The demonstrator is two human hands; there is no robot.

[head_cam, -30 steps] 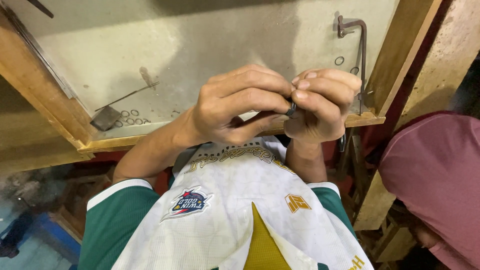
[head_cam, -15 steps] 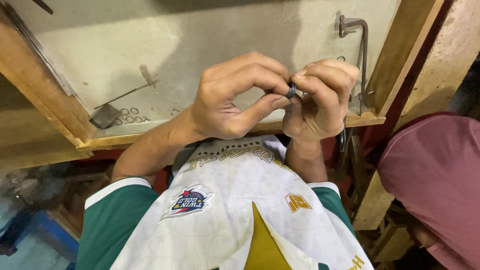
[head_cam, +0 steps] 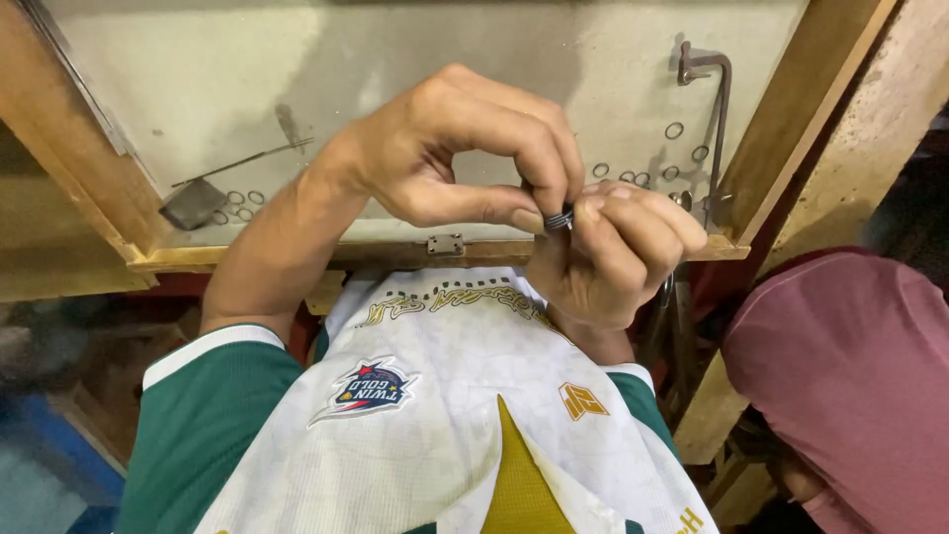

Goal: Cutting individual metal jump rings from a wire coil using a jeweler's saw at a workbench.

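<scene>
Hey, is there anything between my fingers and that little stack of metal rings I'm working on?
No. The left hand and right hand both pinch the small stack of metal rings directly between fingertips, above the tray's wooden edge. Nothing visible sits between.

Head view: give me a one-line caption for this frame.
Both hands, left hand and right hand, pinch a small stack of dark metal rings above a wooden-framed tray scattered with loose rings.

The person wears a short-sleeved sports jersey (head_cam: 445, 415), white across the chest with a faint crackle pattern. Its sleeves (head_cam: 203, 425) are dark green with white cuffs. A yellow wedge runs up the lower middle, a star-shaped crest sits left of it, and a small yellow badge sits to the right. Both forearms are bare.
</scene>
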